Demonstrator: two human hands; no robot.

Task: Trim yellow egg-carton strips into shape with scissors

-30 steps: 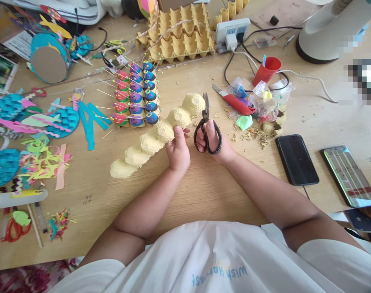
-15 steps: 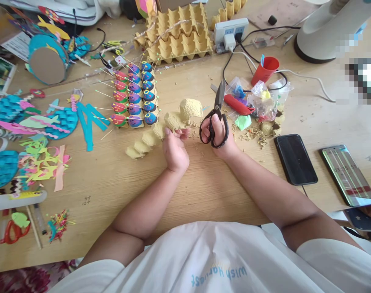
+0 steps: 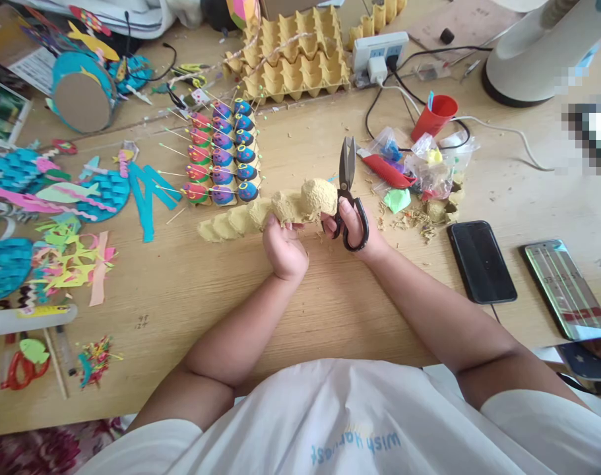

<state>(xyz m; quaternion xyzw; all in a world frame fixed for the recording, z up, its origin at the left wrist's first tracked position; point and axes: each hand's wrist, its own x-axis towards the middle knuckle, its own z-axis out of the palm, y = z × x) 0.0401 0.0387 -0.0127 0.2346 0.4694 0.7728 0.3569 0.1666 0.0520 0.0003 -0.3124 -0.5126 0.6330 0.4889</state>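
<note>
A strip of yellow egg-carton cups (image 3: 253,214) is pinched in my left hand (image 3: 285,251), its rounded end cup pointing right. Black-handled scissors (image 3: 347,168) are gripped in my right hand (image 3: 354,227), beside that end cup, with the blades pointing away from me and slightly apart. The right fingertips are close to the end cup; whether they touch it I cannot tell. Behind the strip stand rows of painted cups (image 3: 222,155) in red, purple and blue with pins stuck in them.
Egg trays (image 3: 295,63) and a power strip (image 3: 379,49) lie at the back. A red cup (image 3: 433,117), plastic bags and carton scraps are right of the scissors. Two phones (image 3: 482,260) lie at the right. Paper crafts (image 3: 72,260) cover the left side.
The carton strip has turned to lie more level, and its end cup has moved right and nearer to the scissors. The scissors have tilted more upright, with their blades slightly more apart.
</note>
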